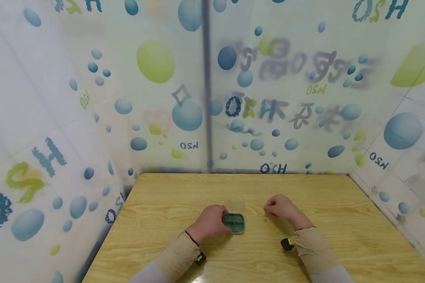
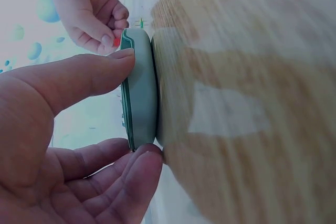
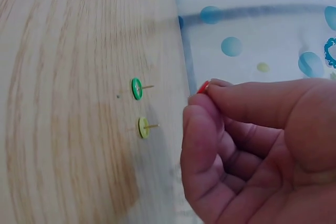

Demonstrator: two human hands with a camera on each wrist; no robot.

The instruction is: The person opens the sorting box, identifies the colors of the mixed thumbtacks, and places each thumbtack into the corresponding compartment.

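Your left hand [image 1: 209, 223] grips the left side of the green box [image 1: 239, 227] in the head view, its fingers at the far corner and its thumb at the near side. The box is open on the table [image 1: 170, 192], dividers showing inside, its clear lid [image 1: 236, 205] laid back beyond it. Your right hand [image 1: 284, 207] is to the right of the box, well apart from it, fingertips drawn together; what they hold is too small to tell from here. Two tiny tacks [image 1: 269, 219] lie just on the near side of those fingertips, between you and the hand.

In the left wrist view, you have the box between thumb and fingers, the thumb tip on its rim and the fingers at the opposite end. Past the box, your right hand shows a red tack [image 2: 117, 39] at its fingertips.

In the right wrist view, you pinch that red tack between thumb and forefinger, off the table, the other fingers curled in. A green tack [image 3: 137, 88] and a yellow tack [image 3: 143, 128] rest near the fingertips, apart from each other, heads down and pins up.
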